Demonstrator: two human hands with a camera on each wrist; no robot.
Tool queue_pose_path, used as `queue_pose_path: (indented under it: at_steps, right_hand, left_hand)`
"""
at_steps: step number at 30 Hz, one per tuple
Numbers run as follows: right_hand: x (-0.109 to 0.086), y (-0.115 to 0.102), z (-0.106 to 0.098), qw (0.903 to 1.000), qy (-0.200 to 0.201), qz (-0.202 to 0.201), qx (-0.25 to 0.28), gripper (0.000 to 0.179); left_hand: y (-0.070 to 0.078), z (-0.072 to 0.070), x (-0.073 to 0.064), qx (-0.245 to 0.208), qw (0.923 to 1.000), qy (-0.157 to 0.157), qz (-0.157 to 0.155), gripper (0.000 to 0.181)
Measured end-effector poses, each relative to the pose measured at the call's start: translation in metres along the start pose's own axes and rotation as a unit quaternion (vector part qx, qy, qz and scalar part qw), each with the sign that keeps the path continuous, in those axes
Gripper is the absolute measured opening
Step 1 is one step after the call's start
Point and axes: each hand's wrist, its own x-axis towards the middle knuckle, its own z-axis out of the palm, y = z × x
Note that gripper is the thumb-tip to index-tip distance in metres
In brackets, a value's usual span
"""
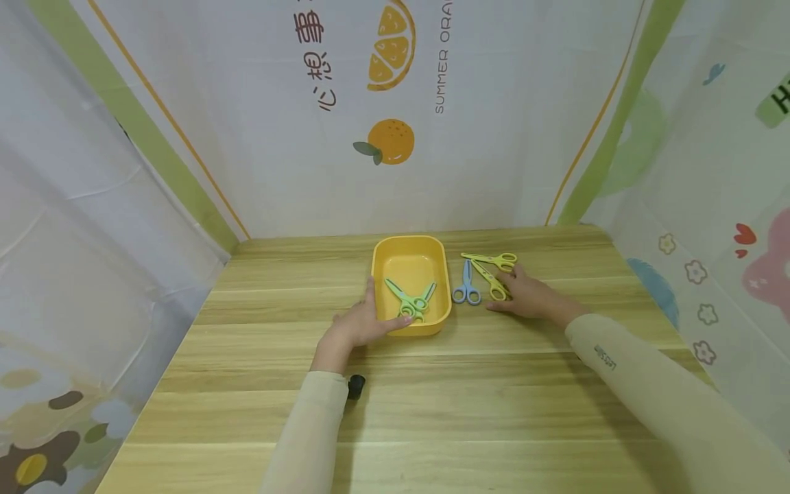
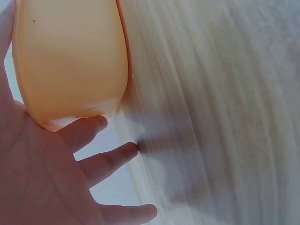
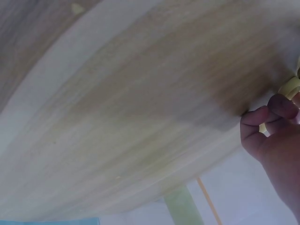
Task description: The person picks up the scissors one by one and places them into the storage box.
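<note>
My left hand point(image 1: 359, 321) spans the near left corner of a yellow bin point(image 1: 426, 331), thumb at the near rim and index finger along the left side. In the left wrist view its fingers point(image 2: 110, 161) are straight and spread, one touching the bin. Two crossed pairs of green scissors point(image 1: 398, 289) lie inside. Right of the bin, my right hand point(image 1: 524, 295) has thumb and fingers around the handles of yellow scissors point(image 1: 484, 271). In the right wrist view its fingers point(image 3: 253, 138) are curled beside a yellow handle point(image 3: 289, 86), mostly out of frame.
Light blue scissors point(image 1: 467, 281) lie between the bin and my right hand. Behind them, a second yellow pair point(image 1: 487, 259) points left. The wooden table point(image 1: 469, 412) ends at a printed curtain point(image 1: 481, 178). A small black object point(image 1: 356, 385) sits beside my left sleeve.
</note>
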Motion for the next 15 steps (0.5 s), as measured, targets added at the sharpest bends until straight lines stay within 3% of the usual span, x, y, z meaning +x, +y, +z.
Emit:
queue_pose_path:
  at_steps: [9, 15]
  right_hand:
    - [-0.001, -0.0024, 0.0004, 0.9999, -0.005, -0.008, -0.004, 0.088]
    - [-0.0016, -0.0036, 0.0007, 0.9985, 0.008, -0.039, -0.037, 0.071]
  left_hand:
    - [-0.0022, 0.0008, 0.0002, 0.0, 1.0, 0.002, 0.001, 0.137]
    - [-0.0009, 0.0014, 0.0004, -0.002, 1.0, 0.001, 0.003, 0.135]
